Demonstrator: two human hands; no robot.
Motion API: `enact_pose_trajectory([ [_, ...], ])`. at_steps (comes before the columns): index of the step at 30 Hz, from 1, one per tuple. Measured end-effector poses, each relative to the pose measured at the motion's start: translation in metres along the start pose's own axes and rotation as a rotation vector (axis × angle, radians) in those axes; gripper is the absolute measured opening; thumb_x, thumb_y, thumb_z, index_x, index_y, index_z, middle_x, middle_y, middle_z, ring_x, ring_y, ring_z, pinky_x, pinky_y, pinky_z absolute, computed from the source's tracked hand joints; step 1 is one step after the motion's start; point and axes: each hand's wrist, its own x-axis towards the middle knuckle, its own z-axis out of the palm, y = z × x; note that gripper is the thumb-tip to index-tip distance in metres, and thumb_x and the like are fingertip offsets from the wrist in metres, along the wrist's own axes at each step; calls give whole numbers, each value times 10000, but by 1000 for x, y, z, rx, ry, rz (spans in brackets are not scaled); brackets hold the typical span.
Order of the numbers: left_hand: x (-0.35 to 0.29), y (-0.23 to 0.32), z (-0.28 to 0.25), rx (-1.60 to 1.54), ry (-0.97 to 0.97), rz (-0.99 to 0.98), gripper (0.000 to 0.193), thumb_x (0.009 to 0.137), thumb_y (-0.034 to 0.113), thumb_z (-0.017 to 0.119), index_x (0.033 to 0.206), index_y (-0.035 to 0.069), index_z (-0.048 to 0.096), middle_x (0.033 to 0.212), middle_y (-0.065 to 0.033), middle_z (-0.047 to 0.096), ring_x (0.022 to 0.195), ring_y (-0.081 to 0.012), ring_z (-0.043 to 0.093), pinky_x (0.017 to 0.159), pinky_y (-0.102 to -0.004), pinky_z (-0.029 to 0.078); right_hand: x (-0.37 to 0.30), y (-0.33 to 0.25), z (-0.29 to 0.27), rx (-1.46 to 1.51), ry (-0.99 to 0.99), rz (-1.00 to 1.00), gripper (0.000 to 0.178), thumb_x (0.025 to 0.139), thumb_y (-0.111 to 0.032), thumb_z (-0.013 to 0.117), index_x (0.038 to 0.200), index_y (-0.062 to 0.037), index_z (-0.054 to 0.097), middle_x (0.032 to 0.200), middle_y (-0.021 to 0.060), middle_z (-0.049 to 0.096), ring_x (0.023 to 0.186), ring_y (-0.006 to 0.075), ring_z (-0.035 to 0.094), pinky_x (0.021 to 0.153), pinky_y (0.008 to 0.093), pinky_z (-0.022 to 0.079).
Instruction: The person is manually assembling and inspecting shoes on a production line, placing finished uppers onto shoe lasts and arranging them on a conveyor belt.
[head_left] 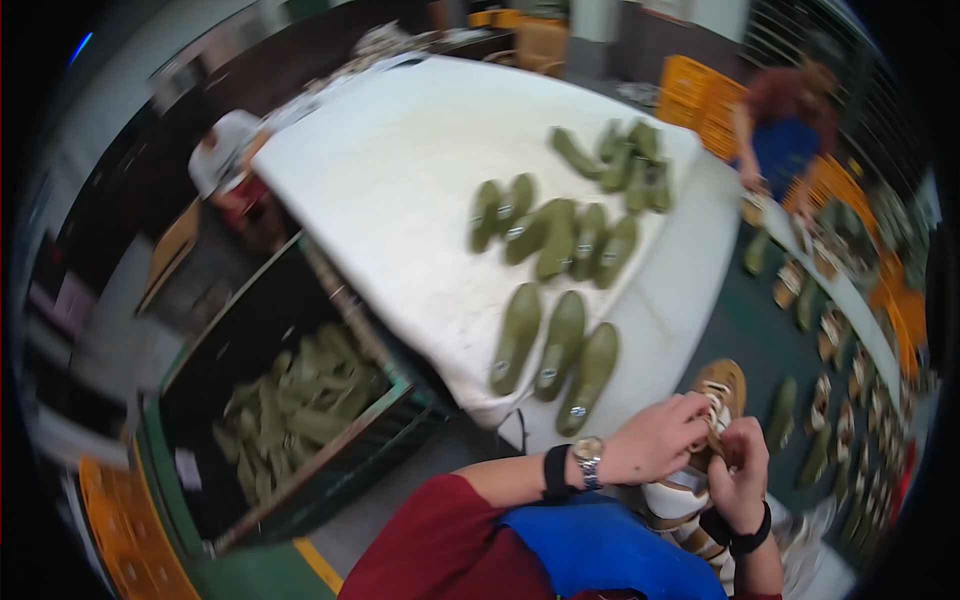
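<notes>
Both hands work at a tan and white sneaker [727, 378] at the near right, its toe pointing away from me. My left hand [662, 438], with a watch and a black band at the wrist, has its fingers closed at the lace area. From the other side my right hand [740, 472] pinches the sneaker's upper near its opening. Which part each set of fingers grips is partly hidden. Beneath my hands lies another white and tan shoe [672, 500]. Three olive-green insoles [560, 345] lie on the white table [400, 190] just beyond my left hand.
More insoles [556, 238] lie farther across the table. At the left stands a green-rimmed bin [375, 400] of insoles. To the right, a dark green belt [690, 335] carries shoes and insoles. One co-worker [790, 110] handles shoes there; another person [225, 165] sits at far left.
</notes>
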Motion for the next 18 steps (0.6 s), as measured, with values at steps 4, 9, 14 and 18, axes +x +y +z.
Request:
enact_pose_trajectory([
  [4,-29,9,-13,219,144,-177,181,654,92,611,795,25,518,992,-121,492,827,-272,514,690,-360,453,19,-12,24,34,-224,-71,296,651,132,531,902,-19,483,856,88,454,540,109,442,474,226,374],
  [9,-62,9,-38,423,291,-315,159,658,101,603,768,23,518,917,-111,482,792,-254,507,647,-326,457,33,-46,42,-167,-502,-298,249,684,8,638,916,-37,560,920,140,526,626,254,587,517,321,446],
  [14,-76,9,-54,649,399,-376,141,653,87,597,738,10,515,863,-107,461,778,-241,493,640,-315,453,31,-63,53,-188,-679,-521,389,611,-86,717,957,-3,559,981,185,527,724,313,569,596,328,476],
  [18,-71,12,-48,687,379,-373,135,645,89,602,719,9,523,835,-101,452,752,-236,491,625,-305,453,27,-66,52,-195,-801,-306,402,619,-110,725,972,-9,561,875,159,560,686,307,581,588,341,477],
])
